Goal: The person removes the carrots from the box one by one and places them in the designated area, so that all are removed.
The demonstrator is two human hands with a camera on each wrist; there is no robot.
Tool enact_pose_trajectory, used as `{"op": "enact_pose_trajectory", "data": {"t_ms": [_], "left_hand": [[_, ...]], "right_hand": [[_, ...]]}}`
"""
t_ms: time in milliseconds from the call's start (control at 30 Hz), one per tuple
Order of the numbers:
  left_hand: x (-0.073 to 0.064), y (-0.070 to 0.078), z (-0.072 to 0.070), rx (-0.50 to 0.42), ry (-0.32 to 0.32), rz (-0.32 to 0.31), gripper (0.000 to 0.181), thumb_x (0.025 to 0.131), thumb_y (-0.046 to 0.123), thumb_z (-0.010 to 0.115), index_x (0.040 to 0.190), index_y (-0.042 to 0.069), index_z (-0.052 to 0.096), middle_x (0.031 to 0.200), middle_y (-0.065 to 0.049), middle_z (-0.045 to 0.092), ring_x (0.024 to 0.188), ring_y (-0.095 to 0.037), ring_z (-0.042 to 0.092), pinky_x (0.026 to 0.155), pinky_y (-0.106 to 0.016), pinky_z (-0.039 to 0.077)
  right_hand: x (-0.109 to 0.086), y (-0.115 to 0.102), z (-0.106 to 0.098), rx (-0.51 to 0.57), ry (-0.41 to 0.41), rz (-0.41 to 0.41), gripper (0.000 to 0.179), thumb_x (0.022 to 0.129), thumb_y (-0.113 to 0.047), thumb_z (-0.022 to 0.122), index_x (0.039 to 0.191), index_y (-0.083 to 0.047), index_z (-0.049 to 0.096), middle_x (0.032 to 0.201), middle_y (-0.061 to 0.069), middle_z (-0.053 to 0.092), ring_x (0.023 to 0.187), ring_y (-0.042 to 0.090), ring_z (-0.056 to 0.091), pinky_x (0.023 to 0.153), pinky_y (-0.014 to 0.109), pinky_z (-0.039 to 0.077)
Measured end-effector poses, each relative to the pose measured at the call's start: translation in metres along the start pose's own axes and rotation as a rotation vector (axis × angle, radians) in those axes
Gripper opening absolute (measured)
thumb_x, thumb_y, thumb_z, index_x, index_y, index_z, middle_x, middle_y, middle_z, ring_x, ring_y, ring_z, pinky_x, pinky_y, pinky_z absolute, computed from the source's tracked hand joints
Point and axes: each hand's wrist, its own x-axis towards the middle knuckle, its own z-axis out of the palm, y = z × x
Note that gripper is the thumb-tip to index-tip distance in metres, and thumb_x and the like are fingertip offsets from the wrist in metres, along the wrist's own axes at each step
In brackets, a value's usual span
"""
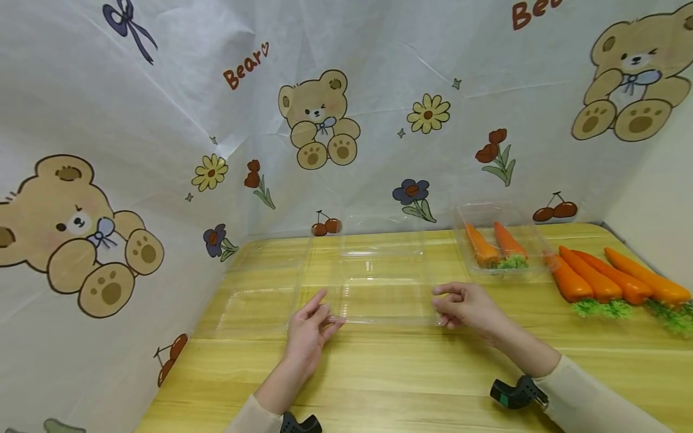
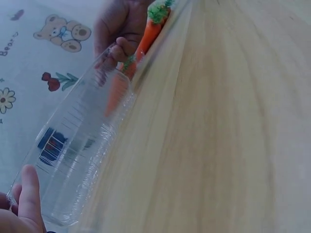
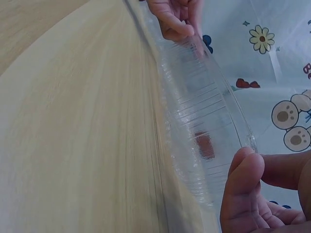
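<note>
A clear plastic box (image 1: 387, 320) stands on the wooden table in front of me, with a raised clear panel (image 1: 381, 236) at its back. My left hand (image 1: 310, 334) pinches the box's near left corner, and in the left wrist view the left fingers (image 2: 30, 191) are at its rim. At the near right corner my right hand (image 1: 467, 310) grips the rim between thumb and index finger. The right wrist view shows that thumb (image 3: 244, 172) against the ribbed clear wall (image 3: 204, 109). I see nothing inside this box.
Another clear box (image 1: 243, 329) sits to the left. At the back right, a clear box (image 1: 476, 272) holds two carrots (image 1: 482, 246). Several carrots (image 1: 595, 278) with green tops lie right of it. A bear-printed sheet (image 1: 379, 150) rises behind the table.
</note>
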Motion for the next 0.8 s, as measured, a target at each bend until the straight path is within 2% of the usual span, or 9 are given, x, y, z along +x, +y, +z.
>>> {"op": "enact_pose_trajectory", "data": {"t_ms": [200,633,800], "left_hand": [[-0.006,0.004,-0.002,0.001,0.012,-0.009,0.052,0.108,0.002,0.047,0.159,0.003,0.037,0.106,-0.004,0.049,0.089,-0.01,0.061,0.098,-0.03,0.061],[-0.029,0.02,-0.004,0.019,0.007,0.022,0.05,0.108,-0.002,0.044,0.157,-0.003,0.036,0.128,-0.012,0.047,0.104,-0.014,0.058,0.108,-0.032,0.055],[-0.035,0.025,-0.009,0.046,-0.007,0.039,0.052,0.106,-0.006,0.043,0.158,-0.005,0.033,0.137,-0.016,0.039,0.109,-0.016,0.057,0.108,-0.03,0.054]], "right_hand": [[0.001,-0.001,0.002,0.005,0.003,0.006,0.053,0.103,-0.015,0.065,0.143,0.014,0.046,0.082,0.007,0.069,0.07,0.015,0.069,0.062,0.026,0.062],[0.003,-0.006,0.009,0.035,-0.005,-0.003,0.052,0.103,-0.014,0.065,0.143,0.013,0.046,0.086,0.01,0.07,0.069,0.013,0.065,0.062,0.025,0.061],[0.005,-0.01,0.014,0.04,-0.006,-0.003,0.051,0.102,-0.013,0.065,0.142,0.013,0.047,0.084,0.01,0.07,0.069,0.013,0.066,0.062,0.025,0.061]]}}
